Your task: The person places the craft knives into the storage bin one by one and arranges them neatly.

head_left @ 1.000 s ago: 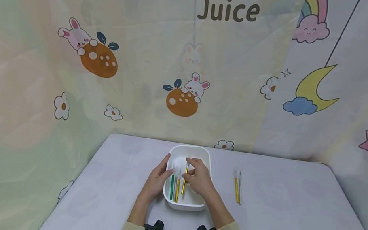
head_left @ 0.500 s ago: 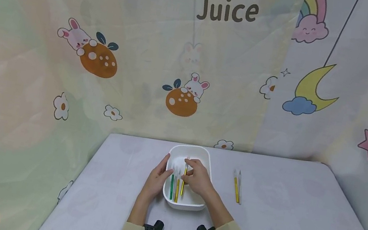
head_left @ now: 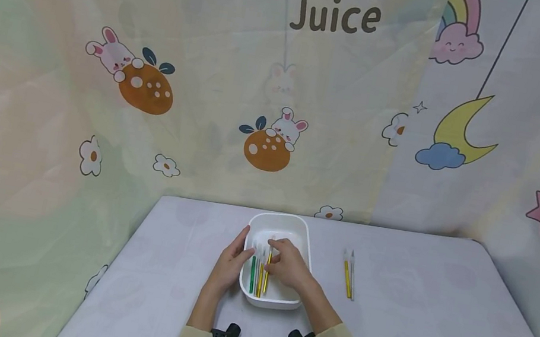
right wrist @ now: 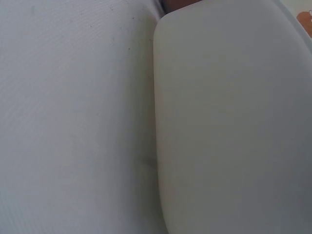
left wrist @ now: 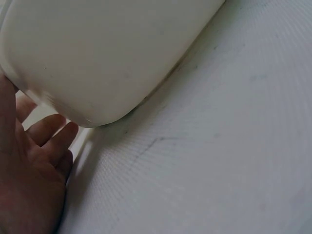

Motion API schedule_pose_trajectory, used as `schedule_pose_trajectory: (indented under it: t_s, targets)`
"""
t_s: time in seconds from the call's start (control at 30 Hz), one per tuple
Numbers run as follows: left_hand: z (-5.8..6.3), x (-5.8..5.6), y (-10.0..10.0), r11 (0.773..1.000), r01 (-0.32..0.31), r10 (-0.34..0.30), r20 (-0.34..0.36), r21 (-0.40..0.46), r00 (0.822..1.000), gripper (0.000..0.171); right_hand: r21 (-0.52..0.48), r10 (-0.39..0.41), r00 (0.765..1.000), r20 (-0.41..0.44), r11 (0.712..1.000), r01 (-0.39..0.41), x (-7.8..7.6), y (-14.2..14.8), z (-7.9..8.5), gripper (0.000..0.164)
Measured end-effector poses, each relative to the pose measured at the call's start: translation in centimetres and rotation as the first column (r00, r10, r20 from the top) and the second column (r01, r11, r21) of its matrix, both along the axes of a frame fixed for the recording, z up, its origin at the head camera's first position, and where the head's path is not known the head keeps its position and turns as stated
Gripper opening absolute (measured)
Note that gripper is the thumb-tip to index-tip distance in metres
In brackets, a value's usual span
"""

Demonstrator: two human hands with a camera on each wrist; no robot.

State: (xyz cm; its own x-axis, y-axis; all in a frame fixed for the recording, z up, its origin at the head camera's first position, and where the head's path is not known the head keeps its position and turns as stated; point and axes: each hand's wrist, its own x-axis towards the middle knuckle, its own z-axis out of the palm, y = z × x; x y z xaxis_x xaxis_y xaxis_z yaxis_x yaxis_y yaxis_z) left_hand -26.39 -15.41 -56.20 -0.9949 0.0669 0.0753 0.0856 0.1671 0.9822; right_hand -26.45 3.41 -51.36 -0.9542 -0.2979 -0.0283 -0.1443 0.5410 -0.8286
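Note:
In the head view a white plastic tray stands on the table. My left hand grips its left side, thumb over the rim and the other fingers along the outer wall; the left wrist view shows these fingers bent against the wall. My right hand reaches over the tray and pinches a slim gold pen, upright in this view. To its left lie a green pen, a silver one and another gold pen, side by side. The right wrist view shows only the tray's outer wall.
Right of the tray, a gold pen and a silver pen with clear ends lie on the white-covered table. A printed curtain hangs behind the table.
My right hand has moved slightly left and toward me, bringing the gold pen close beside the others in the tray. My left hand and the tray stay put.

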Motion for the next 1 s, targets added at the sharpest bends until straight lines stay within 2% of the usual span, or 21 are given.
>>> schedule_pose_trajectory:
  t_s: [0.2, 0.43, 1.0]
  targets:
    - [-0.11, 0.10, 0.04, 1.000, 0.002, -0.001, -0.011, 0.006, 1.000, 0.062, 0.064, 0.057, 0.998, -0.027, 0.996, -0.055, -0.09, 0.02, -0.38, 0.062]
    - [-0.14, 0.02, 0.00, 1.000, 0.000, 0.000, -0.009, 0.017, 1.000, 0.062, 0.126, 0.070, 0.997, 0.013, 0.990, -0.071, -0.05, -0.17, -0.64, 0.064]
    - [-0.12, -0.03, 0.02, 1.000, 0.006, -0.006, -0.012, 0.018, 1.000, 0.062, 0.179, 0.091, 0.996, 0.000, 0.980, -0.090, 0.32, -0.25, -0.47, 0.066]
